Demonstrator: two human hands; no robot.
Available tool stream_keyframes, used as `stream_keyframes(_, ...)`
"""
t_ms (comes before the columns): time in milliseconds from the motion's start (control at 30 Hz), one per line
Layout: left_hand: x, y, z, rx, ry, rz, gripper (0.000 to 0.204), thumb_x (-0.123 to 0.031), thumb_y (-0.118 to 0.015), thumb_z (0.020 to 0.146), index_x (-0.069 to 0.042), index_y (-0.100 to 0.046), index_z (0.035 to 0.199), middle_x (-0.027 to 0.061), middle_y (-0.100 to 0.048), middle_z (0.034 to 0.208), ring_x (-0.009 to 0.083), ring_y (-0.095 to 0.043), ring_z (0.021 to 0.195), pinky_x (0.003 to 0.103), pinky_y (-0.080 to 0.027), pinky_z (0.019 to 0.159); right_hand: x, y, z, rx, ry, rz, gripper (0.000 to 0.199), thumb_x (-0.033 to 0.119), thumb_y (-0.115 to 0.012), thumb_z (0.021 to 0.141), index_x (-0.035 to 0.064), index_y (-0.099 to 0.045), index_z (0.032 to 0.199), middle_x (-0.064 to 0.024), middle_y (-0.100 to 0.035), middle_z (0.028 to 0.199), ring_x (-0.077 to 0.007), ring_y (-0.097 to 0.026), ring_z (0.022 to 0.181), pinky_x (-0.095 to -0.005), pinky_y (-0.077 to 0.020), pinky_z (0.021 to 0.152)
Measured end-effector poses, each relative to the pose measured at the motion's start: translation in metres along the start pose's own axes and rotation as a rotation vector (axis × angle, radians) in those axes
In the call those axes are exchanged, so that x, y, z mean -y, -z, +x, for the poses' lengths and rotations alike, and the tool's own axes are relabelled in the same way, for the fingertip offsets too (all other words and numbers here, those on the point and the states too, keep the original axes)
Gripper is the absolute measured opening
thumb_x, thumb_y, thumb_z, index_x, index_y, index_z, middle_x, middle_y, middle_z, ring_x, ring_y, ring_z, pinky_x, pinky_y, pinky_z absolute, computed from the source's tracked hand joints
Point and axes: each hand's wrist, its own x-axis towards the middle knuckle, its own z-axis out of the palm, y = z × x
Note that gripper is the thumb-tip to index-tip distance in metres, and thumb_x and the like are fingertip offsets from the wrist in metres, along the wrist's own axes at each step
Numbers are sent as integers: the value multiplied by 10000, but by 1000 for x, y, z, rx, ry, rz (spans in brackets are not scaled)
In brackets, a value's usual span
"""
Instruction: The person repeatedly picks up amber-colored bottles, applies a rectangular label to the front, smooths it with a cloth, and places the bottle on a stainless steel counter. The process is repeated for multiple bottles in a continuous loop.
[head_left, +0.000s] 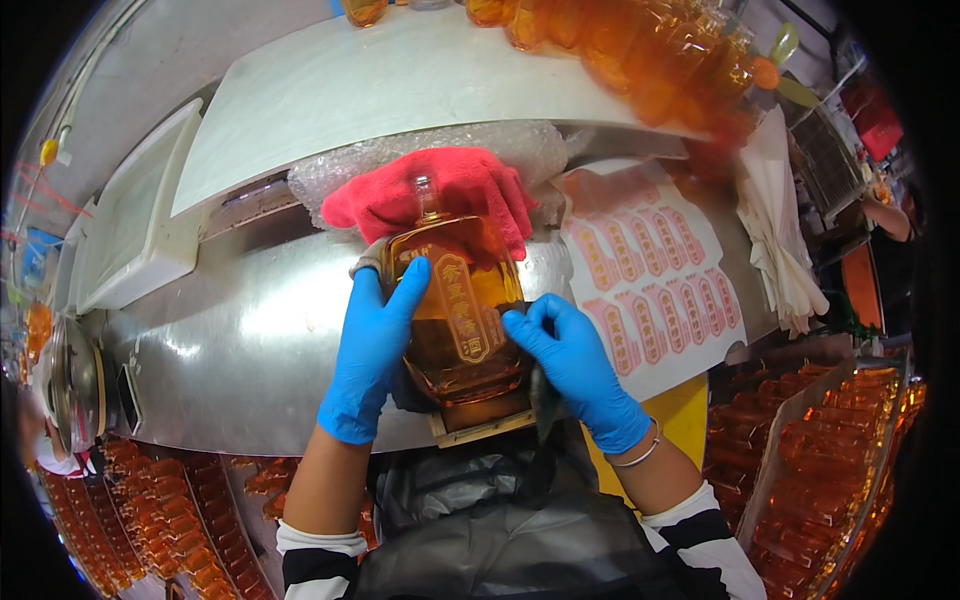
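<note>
A flat, wide glass bottle of amber liquid leans in front of me, its clear neck pointing away. A long label with a gold border runs down its face. My left hand, in a blue glove, grips the bottle's left side, thumb lying on the face beside the label. On the lower right side, my gloved right hand is closed against the bottle, thumb on its face near the label and forefinger bent. Part of those fingers is hidden. Below the bottle shows a wooden edge; a dark cloth hangs beside my right hand.
Behind the bottle lie a bunched red towel and bubble wrap. A sheet of pink labels is on the steel table to the right. A white tray stands left. Crates of amber bottles flank me; more bottles stand on the far shelf.
</note>
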Motion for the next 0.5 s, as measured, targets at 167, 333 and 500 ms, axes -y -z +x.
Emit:
stream_keyframes(167, -1, 5, -24, 102, -19, -48, 588, -125, -625, 828, 13, -311, 1306, 138, -482, 1199, 215, -493, 1096, 331, -429, 916, 6, 7, 3, 14, -162, 139, 273, 288, -657, 826, 38, -560, 770, 10, -512, 685, -57, -439, 636, -216, -388, 578)
stream_keyframes(333, 6, 2, -34, 122, 46, -49, 678, -108, -667, 789, 5, -264, 1322, 154, -466, 1216, 223, -504, 1088, 337, -445, 904, 0, -1, 3, 13, -31, 88, 301, 233, -742, 748, 79, -488, 701, 14, -484, 663, -53, -437, 625, -215, -397, 571)
stream_keyframes(500, 6, -2, -35, 103, 38, -15, 718, -127, -691, 765, 16, -253, 1315, 167, -478, 1189, 237, -520, 1077, 338, -461, 891, 1, -3, 3, 6, 4, -30, 322, 249, -744, 742, 95, -465, 699, 17, -454, 664, -59, -434, 613, -215, -390, 553)
